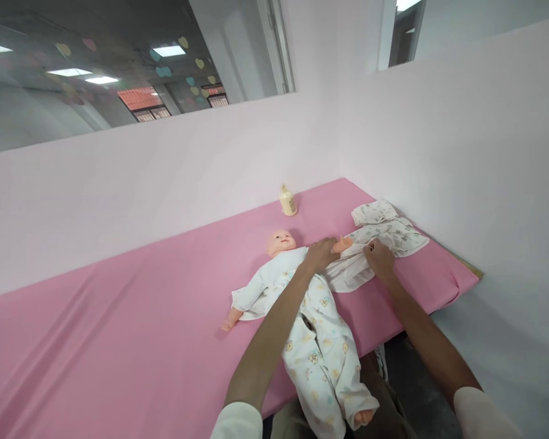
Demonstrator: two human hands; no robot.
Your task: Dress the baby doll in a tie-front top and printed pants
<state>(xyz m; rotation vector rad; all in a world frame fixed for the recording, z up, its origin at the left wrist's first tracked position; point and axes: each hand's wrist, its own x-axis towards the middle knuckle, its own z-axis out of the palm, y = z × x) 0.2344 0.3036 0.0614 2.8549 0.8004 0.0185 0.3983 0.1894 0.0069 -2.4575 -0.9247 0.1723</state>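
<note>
A baby doll (281, 242) lies on its back on the pink table cover (119, 329), dressed in a white printed romper (320, 347). My left hand (321, 253) is closed around the doll's bare arm near its hand (343, 244). My right hand (379, 257) pinches the loose white sleeve cloth (352, 271) beside that arm. The doll's other arm (238, 308) stretches out to the left, and its legs hang over the table's front edge.
A small cream bottle (288, 201) stands near the back wall. Folded printed baby clothes (384, 225) lie at the right end of the table. White partition walls close in the back and right side.
</note>
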